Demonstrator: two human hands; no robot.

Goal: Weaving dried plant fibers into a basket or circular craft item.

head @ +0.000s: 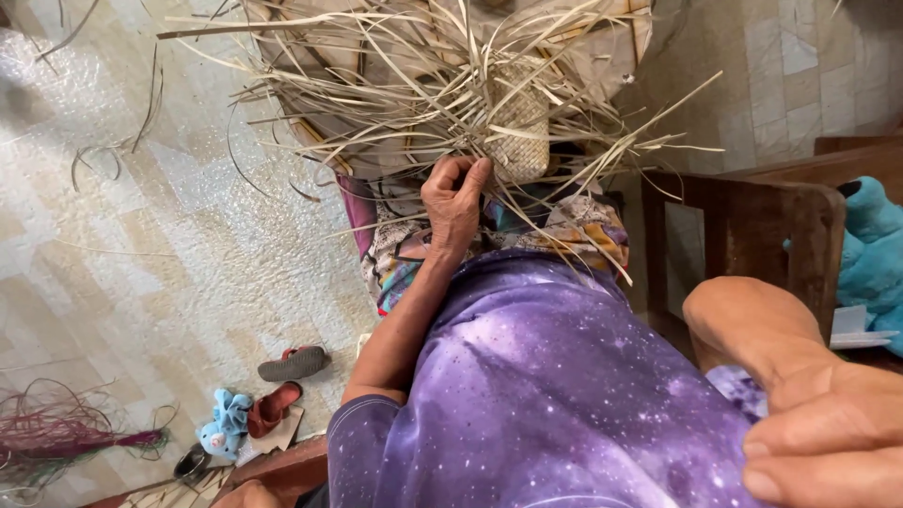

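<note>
A half-woven straw mat lies across the person's lap, at the top middle of the view, just above the knees. Its finished part is a small, tight patch of pale tan checker weave, and from every edge of that patch long loose strips fan out in a dry, tangled spray, flat and narrow, some bent, some straight, reaching out over the tiled floor. The left hand sits at the lower edge of the woven patch with its fingers curled in and pinched together on a few of the strips, thumb pressed against the forefinger. The right hand is very close to the camera at the lower right corner, large and blurred; its fingers lie side by side, and I cannot tell whether it grips anything. The person wears a purple shirt speckled like a night sky and a patterned skirt under the weaving. A dark wooden chair stands just beside the person on the right, with a blue plush toy behind it. On the floor at the lower left lie a pair of sandals, a small blue stuffed toy, and a loose bundle of purple and green strands, well apart from the mat.
</note>
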